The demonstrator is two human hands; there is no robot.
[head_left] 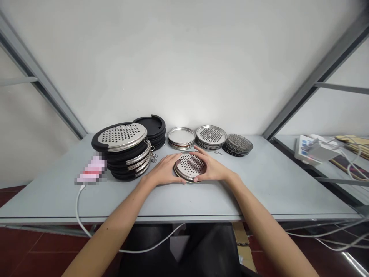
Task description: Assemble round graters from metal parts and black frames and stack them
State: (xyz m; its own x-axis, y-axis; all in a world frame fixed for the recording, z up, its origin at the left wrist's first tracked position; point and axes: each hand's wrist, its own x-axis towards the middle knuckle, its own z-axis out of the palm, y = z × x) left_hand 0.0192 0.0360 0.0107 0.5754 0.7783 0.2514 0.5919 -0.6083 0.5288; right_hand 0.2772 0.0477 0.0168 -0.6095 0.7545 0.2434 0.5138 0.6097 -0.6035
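Note:
Both of my hands curve around a round metal case with a slotted lid (190,164), lying flat on the grey table (213,200). My left hand (168,169) grips its left rim, thumb at the near edge. On the opposite side, my right hand (210,165) has its thumb on the near rim and its fingers over the far edge. The case seems to have a lower rim or tray beneath the lid. Just behind it stand a stack of shallow metal trays (181,135) and a stack of slotted metal lids (211,135). A small metal hook (218,153) lies by my right fingertips.
At left rises a tall pile of black-rimmed slotted cases (123,137), with black round holders (149,125) behind. Dark perforated discs (238,144) sit at back right. A pixelated pink object (91,170) has a white cable (77,206). A power strip (308,150) is far right.

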